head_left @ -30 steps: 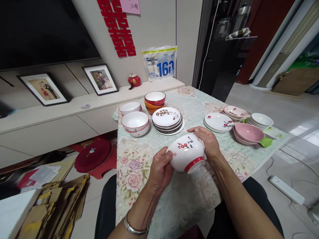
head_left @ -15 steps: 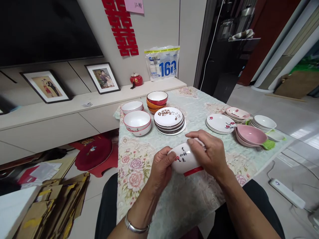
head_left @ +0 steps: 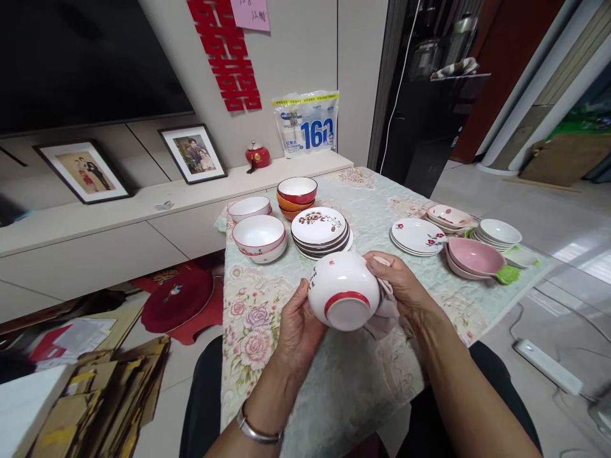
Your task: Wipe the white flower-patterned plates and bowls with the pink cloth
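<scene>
A white bowl [head_left: 344, 286] with a red foot ring is tipped on its side above the table's near part, its base facing me. My left hand [head_left: 301, 321] grips the bowl's left side, thumb on the outer wall. At the bowl's right side, my right hand [head_left: 398, 280] is wrapped round a pale pinkish cloth [head_left: 386, 312] that lies against the bowl. Just beyond the bowl stands a stack of plates [head_left: 319, 226] with a brown flower pattern. White bowls with red rims [head_left: 259, 232] stand to its left.
Orange and red bowls [head_left: 296, 189] are stacked behind the plates. On the right are flowered plates [head_left: 417, 235], pink leaf-shaped dishes [head_left: 475, 256] and small white bowls [head_left: 499, 232]. Flattened cardboard [head_left: 95, 394] lies on the floor at left.
The bowl has turned so its base now faces me. My right hand has moved off its upper wall to the right side, and the cloth has come into view.
</scene>
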Demonstrator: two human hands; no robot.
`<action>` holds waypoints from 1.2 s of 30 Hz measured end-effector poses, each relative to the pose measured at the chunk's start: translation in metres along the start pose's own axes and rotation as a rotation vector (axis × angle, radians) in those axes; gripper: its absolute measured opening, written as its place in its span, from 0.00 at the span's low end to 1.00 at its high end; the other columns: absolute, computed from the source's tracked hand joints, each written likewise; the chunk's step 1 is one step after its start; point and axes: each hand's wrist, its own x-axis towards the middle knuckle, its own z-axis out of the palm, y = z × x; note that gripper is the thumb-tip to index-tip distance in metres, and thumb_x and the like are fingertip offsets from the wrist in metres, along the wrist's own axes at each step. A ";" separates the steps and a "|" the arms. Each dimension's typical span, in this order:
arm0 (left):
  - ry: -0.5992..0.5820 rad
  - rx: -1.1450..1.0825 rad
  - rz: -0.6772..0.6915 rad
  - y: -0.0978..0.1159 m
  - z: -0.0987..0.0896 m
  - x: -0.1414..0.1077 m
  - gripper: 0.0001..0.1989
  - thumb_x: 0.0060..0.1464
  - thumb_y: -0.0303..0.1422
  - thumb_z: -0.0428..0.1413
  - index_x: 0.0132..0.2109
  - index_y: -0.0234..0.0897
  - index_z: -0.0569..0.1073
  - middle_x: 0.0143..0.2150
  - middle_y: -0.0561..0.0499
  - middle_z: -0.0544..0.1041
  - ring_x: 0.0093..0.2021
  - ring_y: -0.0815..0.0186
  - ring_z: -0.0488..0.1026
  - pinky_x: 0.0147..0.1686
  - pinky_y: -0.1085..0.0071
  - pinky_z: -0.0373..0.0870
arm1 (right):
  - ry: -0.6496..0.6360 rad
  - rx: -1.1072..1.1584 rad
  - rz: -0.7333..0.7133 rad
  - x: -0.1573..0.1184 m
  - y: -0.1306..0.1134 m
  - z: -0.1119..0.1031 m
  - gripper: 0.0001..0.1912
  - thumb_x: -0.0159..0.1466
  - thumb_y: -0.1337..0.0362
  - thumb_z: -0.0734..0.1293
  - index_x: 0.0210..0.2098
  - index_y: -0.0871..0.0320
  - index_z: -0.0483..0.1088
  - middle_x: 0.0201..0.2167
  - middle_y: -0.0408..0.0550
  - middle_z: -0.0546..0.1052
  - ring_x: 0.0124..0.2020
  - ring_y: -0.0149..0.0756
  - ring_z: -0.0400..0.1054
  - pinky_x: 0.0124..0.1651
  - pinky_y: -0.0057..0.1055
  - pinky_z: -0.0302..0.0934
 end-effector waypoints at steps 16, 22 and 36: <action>-0.137 0.367 0.069 0.000 0.002 -0.001 0.23 0.54 0.41 0.64 0.53 0.34 0.75 0.50 0.41 0.79 0.42 0.59 0.78 0.41 0.63 0.76 | 0.237 -0.849 -0.484 -0.017 -0.006 0.021 0.11 0.60 0.55 0.72 0.31 0.56 0.73 0.24 0.43 0.74 0.25 0.34 0.65 0.29 0.30 0.55; -0.148 0.328 0.002 -0.001 0.001 -0.004 0.23 0.55 0.47 0.62 0.51 0.36 0.72 0.42 0.47 0.78 0.36 0.65 0.76 0.35 0.70 0.74 | -0.043 -1.470 -0.688 -0.024 0.020 0.042 0.08 0.66 0.63 0.66 0.33 0.60 0.72 0.30 0.51 0.77 0.31 0.40 0.70 0.33 0.33 0.55; -0.224 0.422 0.047 -0.006 -0.002 -0.005 0.31 0.50 0.31 0.61 0.62 0.37 0.67 0.55 0.43 0.77 0.55 0.52 0.73 0.51 0.61 0.69 | 0.253 -0.403 -0.476 -0.029 -0.007 0.031 0.16 0.70 0.51 0.62 0.43 0.55 0.75 0.26 0.40 0.73 0.22 0.29 0.65 0.25 0.27 0.57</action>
